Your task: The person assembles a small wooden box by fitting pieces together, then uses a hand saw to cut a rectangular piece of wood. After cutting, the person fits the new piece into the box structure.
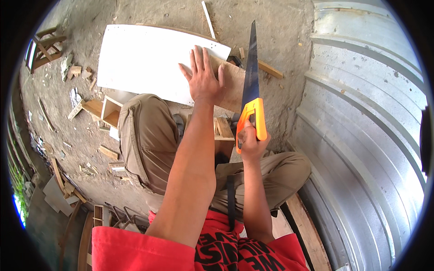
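Note:
A white board (144,58) lies across the middle of the view, with a bare brown wooden board (233,81) showing at its right end. Flat on the right part of the white surface rests my left hand (205,79), its fingers spread. My right hand (253,141) grips the orange and yellow handle of a hand saw (251,77). The dark blade points away from me, beside the right end of the brown board; whether its teeth touch the wood I cannot tell. My knee in brown trousers (149,135) is by the near edge of the white board.
Corrugated metal sheeting (361,113) walls the right side. Wood offcuts (108,151) litter the ground at left, near a wooden box piece (110,110). A small wooden frame (45,49) stands far left. A wood strip (270,69) lies past the blade, and a thin white strip (208,19) beyond the board.

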The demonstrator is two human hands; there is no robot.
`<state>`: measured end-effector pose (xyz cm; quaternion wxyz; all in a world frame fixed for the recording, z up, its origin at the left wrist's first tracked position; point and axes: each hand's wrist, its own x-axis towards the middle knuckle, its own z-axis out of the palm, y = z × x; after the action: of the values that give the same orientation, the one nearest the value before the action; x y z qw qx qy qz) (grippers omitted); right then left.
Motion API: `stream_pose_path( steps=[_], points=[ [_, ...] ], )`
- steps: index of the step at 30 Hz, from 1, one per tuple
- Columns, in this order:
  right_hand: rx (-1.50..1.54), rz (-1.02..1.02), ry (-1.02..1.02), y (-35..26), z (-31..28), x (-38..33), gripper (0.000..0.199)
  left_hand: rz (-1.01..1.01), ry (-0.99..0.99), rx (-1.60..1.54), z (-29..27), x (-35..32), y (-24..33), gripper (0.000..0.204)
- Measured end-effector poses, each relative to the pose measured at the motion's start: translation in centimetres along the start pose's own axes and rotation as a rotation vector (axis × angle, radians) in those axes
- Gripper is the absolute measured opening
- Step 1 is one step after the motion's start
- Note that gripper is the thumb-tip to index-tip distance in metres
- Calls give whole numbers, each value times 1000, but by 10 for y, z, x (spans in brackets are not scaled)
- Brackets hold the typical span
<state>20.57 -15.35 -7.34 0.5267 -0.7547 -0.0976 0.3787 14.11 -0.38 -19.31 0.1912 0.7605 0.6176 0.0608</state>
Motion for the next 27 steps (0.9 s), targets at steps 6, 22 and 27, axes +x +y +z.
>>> stream_pose_path(
  steps=[6, 22, 27],
  points=[
    [36, -42, -62, 9, 5, 3, 26, 23, 66, -31, 7, 1, -5, 70],
    [-178, -236, -73, -10, 33, 17, 23, -75, 142, -52, 12, 14, -3, 68],
    [-164, -166, -112, -7, 38, 11, 18, -74, 185, -44, 20, 13, -5, 69]
  ],
)
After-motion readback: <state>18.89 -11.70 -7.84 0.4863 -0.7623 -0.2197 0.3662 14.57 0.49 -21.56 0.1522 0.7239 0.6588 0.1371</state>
